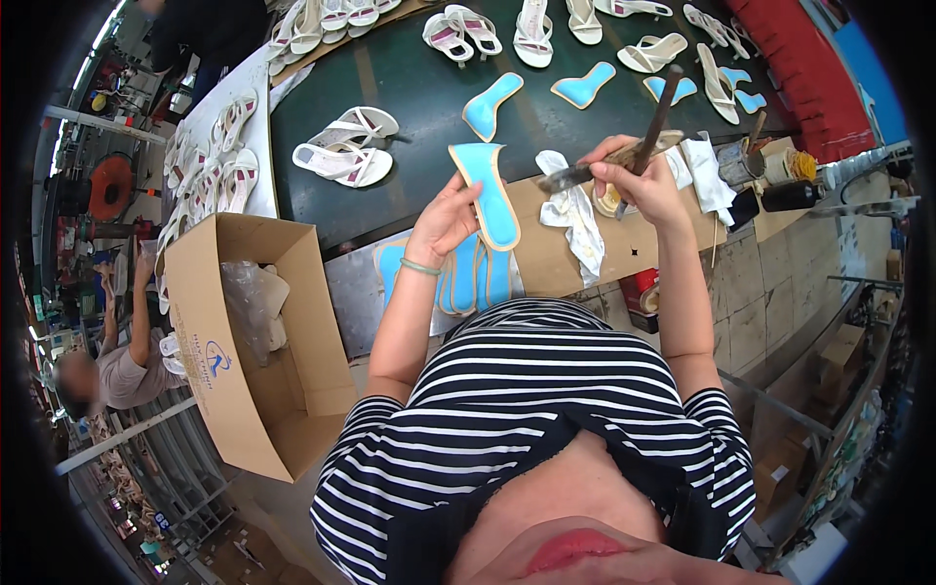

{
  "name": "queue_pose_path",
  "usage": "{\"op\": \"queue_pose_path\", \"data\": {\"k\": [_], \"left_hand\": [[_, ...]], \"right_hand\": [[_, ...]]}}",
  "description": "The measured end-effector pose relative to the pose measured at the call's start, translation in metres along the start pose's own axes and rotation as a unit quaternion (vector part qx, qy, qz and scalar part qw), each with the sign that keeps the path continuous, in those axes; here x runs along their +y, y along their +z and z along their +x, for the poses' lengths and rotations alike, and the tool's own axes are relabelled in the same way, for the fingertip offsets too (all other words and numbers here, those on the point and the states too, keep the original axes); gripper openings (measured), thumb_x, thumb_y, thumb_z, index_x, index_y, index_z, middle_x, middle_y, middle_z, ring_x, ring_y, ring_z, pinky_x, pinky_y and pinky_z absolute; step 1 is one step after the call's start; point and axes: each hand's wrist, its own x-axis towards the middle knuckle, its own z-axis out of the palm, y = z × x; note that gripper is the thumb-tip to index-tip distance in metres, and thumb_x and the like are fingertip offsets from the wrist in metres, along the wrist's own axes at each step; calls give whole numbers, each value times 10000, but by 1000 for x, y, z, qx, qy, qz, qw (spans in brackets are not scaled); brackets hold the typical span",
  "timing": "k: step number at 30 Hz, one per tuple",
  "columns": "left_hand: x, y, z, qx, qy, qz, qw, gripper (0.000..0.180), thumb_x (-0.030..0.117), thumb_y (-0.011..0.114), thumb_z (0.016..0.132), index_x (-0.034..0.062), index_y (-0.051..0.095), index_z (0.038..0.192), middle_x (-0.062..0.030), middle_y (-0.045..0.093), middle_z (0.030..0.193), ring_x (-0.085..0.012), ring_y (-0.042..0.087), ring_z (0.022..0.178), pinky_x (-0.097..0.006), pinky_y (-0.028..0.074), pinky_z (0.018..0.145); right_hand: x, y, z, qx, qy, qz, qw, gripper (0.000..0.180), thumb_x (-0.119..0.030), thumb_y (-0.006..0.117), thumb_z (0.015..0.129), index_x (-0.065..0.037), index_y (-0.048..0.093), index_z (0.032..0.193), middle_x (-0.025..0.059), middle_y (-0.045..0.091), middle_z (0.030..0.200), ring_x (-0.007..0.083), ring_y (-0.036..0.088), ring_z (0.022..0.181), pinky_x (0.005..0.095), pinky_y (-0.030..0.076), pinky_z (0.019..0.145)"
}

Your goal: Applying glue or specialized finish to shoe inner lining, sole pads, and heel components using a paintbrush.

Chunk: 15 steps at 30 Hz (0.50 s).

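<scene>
My left hand grips a blue insole with a tan rim by its edge, its narrow end pointing down toward me. My right hand is closed around a brush with dark bristles pointing left toward the insole, a short gap away. A dark stick-like handle slants up at the same hand; whether it belongs to a second tool in the grip I cannot tell. Below my left hand, several blue insoles lie overlapped at the table's near edge. More lie farther back, such as one blue insole.
White strappy sandals stand on the dark green table, with several more at the back. Crumpled white cloth lies on cardboard. An open carton stands at left, holding plastic and pale pieces. Another person is at far left.
</scene>
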Motion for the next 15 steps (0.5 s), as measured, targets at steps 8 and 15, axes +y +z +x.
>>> {"op": "queue_pose_path", "data": {"k": [8,15], "left_hand": [[-8,33,-9,-71,3,108,992,826,-137,654,790,114,263,1474,-106,574,1250,-220,600,1125,-382,515,952],[-6,35,-15,-10,28,191,981,783,-127,674,773,98,324,1436,-82,575,1204,-195,619,1070,-336,556,857]], "right_hand": [[5,21,46,-33,-57,-110,992,129,-30,743,802,11,669,900,13,662,792,81,608,711,240,494,651],[-12,40,32,-58,-105,-152,981,191,14,736,789,6,693,975,34,711,880,91,642,804,251,521,739]]}}
